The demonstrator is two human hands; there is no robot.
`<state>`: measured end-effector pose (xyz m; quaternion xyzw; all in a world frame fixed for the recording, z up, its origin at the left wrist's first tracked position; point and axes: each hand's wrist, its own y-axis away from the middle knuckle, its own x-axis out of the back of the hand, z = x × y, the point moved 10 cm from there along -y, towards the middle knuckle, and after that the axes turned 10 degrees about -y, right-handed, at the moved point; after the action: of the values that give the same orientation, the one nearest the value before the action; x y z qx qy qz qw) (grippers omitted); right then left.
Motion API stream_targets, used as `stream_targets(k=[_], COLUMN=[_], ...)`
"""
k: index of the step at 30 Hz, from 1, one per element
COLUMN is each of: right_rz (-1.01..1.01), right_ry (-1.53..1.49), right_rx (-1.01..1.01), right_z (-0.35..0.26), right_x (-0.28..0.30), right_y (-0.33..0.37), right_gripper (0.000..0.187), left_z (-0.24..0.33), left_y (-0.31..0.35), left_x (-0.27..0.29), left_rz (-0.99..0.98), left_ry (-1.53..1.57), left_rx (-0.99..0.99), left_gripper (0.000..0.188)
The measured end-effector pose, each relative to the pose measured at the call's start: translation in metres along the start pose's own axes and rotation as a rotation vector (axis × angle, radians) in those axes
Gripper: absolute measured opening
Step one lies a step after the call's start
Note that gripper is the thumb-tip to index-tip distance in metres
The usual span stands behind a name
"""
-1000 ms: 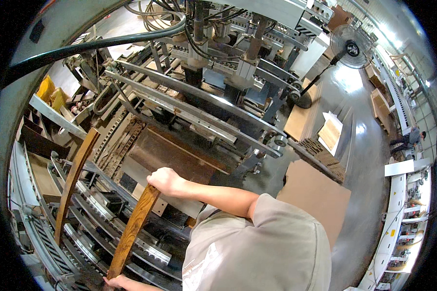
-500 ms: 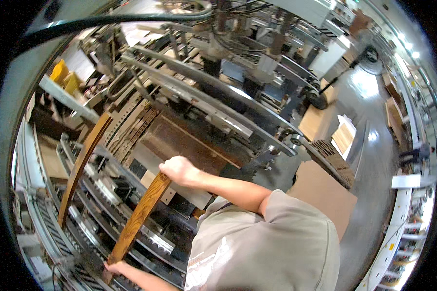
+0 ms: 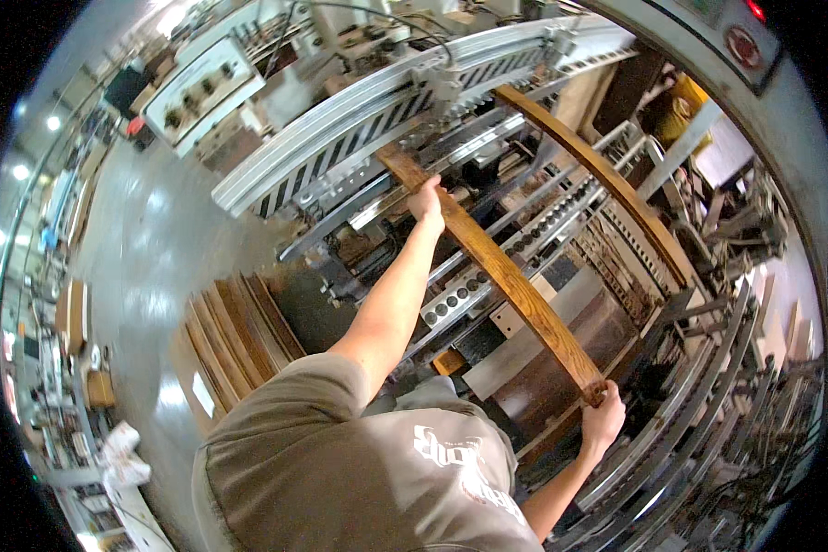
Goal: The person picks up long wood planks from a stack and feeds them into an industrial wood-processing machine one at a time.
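Note:
A long brown wood-grained board [image 3: 515, 282] slants through the middle of the view, held at both ends above the machine's rails. My left hand [image 3: 426, 202] is closed round its far left part, and a short length sticks out past the fingers. At the near right end, my right hand [image 3: 603, 416] grips the board by its tip. Beyond it and roughly parallel lies a second brown board [image 3: 607, 175], which neither hand touches. Beneath the held board runs a metal rail with a row of dark rollers [image 3: 455, 296].
A silver beam with black diagonal stripes [image 3: 340, 152] crosses behind the left hand. Several brown boards [image 3: 239, 322] lie stacked at the left, beside the grey floor [image 3: 147, 230]. Dark metal rails [image 3: 681, 423] fill the right side. Something yellow [image 3: 695, 115] shows at the upper right.
My view has swung left, bringing the striped beam and the stacked boards into sight. Both hands still hold the board, which now runs from upper left to lower right in the picture.

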<state>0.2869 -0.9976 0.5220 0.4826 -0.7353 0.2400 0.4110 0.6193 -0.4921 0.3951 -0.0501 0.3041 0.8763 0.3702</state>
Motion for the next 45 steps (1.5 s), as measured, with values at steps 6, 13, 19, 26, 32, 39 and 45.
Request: stream_targets(k=[6, 13, 19, 26, 32, 39, 45], right_rz=[0.088, 0.507, 0.693, 0.537, 0.544, 0.428, -0.022], right_ry=[0.001, 0.168, 0.096, -0.015, -0.051, -0.181, -0.969], right_rx=[-0.053, 0.386, 0.648, 0.661, 0.726, 0.770, 0.138], right_z=[-0.004, 0.000, 0.005, 0.009, 0.003, 0.018, 0.064], right_x=[0.010, -0.017, -0.020, -0.012, -0.014, 0.005, 0.004], right_y=[0.023, 0.040, 0.045, 0.042, 0.044, 0.065, 0.033], right_gripper=[0.064, 0.034, 0.035, 0.032, 0.030, 0.039, 0.035], left_z=[-0.004, -0.021, -0.025, -0.043, -0.036, -0.034, 0.001], left_y=[0.004, -0.054, -0.049, -0.064, -0.102, -0.021, 0.036], left_x=[0.001, 0.022, 0.006, -0.002, 0.009, 0.018, 0.022], left_rz=[0.025, 0.179, 0.062, 0.023, -0.148, -0.167, -0.140], left_ry=[-0.054, -0.086, -0.114, -0.169, -0.143, -0.104, -0.048], left_rx=[-0.024, -0.073, -0.056, -0.008, -0.042, 0.098, 0.194], left_gripper=[0.026, 0.050, 0.054, 0.085, 0.069, 0.068, 0.065])
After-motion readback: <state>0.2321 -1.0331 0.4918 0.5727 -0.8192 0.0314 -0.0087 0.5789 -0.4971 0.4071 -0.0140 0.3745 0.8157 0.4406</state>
